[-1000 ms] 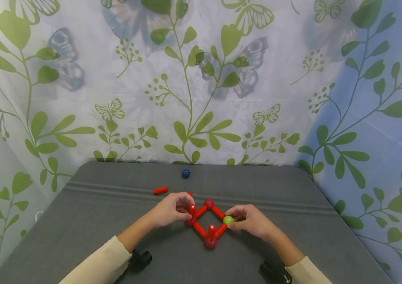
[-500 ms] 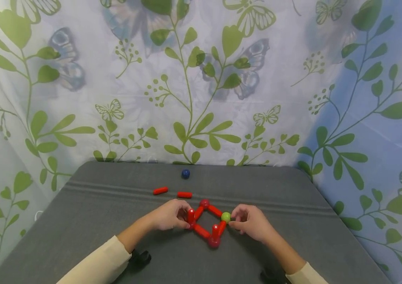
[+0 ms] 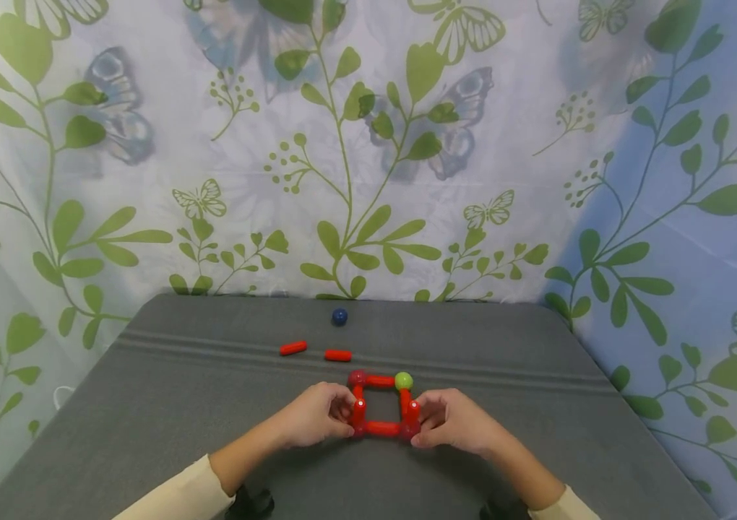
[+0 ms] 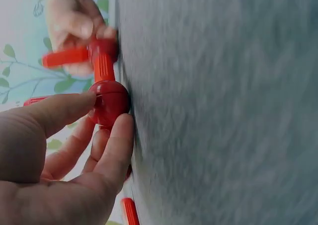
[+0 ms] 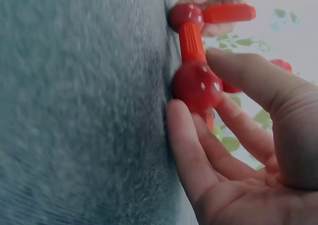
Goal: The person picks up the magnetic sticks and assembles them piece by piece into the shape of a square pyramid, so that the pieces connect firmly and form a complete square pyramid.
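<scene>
A square frame of red rods (image 3: 381, 428) with balls at its corners lies flat on the grey table. A green ball (image 3: 404, 380) forms the far right corner; a red ball (image 3: 357, 379) forms the far left one. From each near corner a short red rod (image 3: 359, 409) stands upright. My left hand (image 3: 316, 417) pinches the near left red ball (image 4: 110, 103) between thumb and fingers. Likewise my right hand (image 3: 456, 421) holds the near right red ball (image 5: 198, 86), with its thumb on top and fingertips low against the side.
Two loose red rods, a left one (image 3: 293, 348) and a right one (image 3: 338, 355), lie beyond the frame. Farther back, a blue ball (image 3: 339, 316) sits close to the table's far edge. Behind the table (image 3: 212, 325) hangs a curtain (image 3: 368, 180) with leaves and butterflies.
The frame has turned from a diamond to square-on, its green ball moving to the far right. My right hand has shifted from the green ball to the near right red ball.
</scene>
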`<state>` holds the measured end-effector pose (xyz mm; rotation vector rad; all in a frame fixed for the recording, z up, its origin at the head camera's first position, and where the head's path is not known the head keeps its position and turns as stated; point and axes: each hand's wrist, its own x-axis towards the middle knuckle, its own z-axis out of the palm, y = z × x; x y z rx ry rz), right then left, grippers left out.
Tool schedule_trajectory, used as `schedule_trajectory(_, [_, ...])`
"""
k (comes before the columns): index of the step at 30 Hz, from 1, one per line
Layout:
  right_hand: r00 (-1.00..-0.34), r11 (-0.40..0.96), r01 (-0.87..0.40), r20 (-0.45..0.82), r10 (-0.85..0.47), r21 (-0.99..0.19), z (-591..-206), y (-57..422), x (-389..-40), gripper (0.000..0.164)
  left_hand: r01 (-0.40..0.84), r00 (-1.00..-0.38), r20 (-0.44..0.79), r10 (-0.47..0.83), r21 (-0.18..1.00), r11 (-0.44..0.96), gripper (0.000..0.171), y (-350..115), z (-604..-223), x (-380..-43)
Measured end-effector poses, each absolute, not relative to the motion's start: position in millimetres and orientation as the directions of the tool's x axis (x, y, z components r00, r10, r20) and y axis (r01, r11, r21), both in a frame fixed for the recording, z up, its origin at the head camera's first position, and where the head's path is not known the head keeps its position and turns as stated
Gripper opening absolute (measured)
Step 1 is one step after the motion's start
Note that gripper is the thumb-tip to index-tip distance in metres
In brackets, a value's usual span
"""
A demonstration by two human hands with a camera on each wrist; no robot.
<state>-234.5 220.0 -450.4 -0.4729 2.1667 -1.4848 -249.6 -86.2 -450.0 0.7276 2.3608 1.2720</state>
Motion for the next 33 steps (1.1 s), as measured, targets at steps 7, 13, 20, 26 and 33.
schedule_trajectory(7, [-0.895, 0.445, -0.143, -0.076, -0.439, -0.884, -457, 218, -249, 0.027, 0.203, -0.796, -0.115, 0.594, 0.874, 0.442, 0.016, -77, -447, -233])
schedule_trajectory(13, [-0.912, 0.451, -0.165, -0.039, -0.409, -0.877, -461, 218, -254, 0.027, 0.23, -0.786, -0.104, 0.609, 0.866, 0.445, 0.016, -72, -445, -225])
schedule_trajectory(20, [-0.909, 0.433, -0.15, -0.048, -0.414, -0.889, -465, 223, -257, 0.027, 0.287, -0.747, -0.067, 0.661, 0.865, 0.412, 0.015, -77, -443, -233])
schedule_trajectory(26, [-0.912, 0.458, -0.161, -0.045, -0.407, -0.874, -465, 225, -257, 0.026, 0.32, -0.762, 0.002, 0.648, 0.87, 0.374, 0.017, -87, -444, -247])
schedule_trajectory(33, [-0.918, 0.46, -0.15, -0.049, -0.393, -0.875, -468, 228, -259, 0.026, 0.354, -0.824, 0.067, 0.562, 0.836, 0.419, 0.018, -107, -441, -269])
